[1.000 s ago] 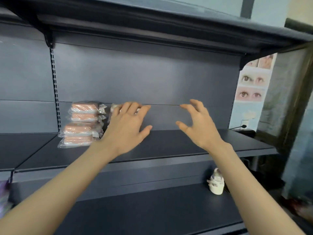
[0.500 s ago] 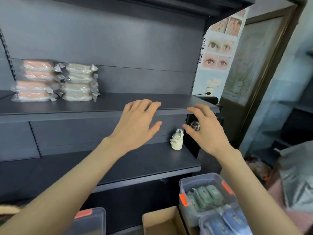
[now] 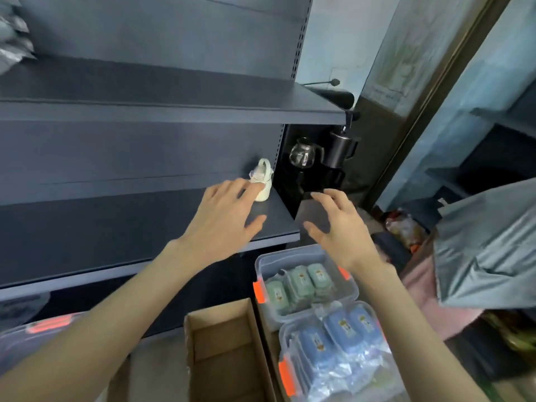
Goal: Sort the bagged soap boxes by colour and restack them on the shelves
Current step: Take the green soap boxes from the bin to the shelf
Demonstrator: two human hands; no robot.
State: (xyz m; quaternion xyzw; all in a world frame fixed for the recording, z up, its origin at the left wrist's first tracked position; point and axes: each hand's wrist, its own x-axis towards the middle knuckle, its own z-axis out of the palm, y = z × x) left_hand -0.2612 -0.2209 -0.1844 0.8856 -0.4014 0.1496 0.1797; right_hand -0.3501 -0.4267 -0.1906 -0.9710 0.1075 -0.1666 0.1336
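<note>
Below the right hand (image 3: 339,227): a clear bin (image 3: 261,258) holds the green bagged soap boxes (image 3: 298,285), packed side by side.
Under the right forearm: a second clear bin (image 3: 285,338) touches the first and holds the blue bagged soap boxes (image 3: 339,340).
Left hand (image 3: 223,219): palm down, fingers spread wide and relaxed, holding nothing, over the right end of the lower shelf (image 3: 116,227).
Right hand: palm down, fingers spread and a little bent, holding nothing, just past the shelf's end, near the left hand but apart from it.
Just beyond the left fingertips: a small white bottle (image 3: 262,184) stands at the back right corner of the lower shelf; whether the fingers touch it cannot be told.
Below the left forearm: an open cardboard box (image 3: 223,352), just beside the two bins.
Above both hands: the upper shelf (image 3: 145,91), with blurred plastic-wrapped packs (image 3: 11,44) far to the left, colour unclear.
Beyond the right hand: a glass jug (image 3: 301,153) and a black kettle (image 3: 340,147) in a dark recess.
Right of the right hand: a crumpled grey sheet (image 3: 487,250).
</note>
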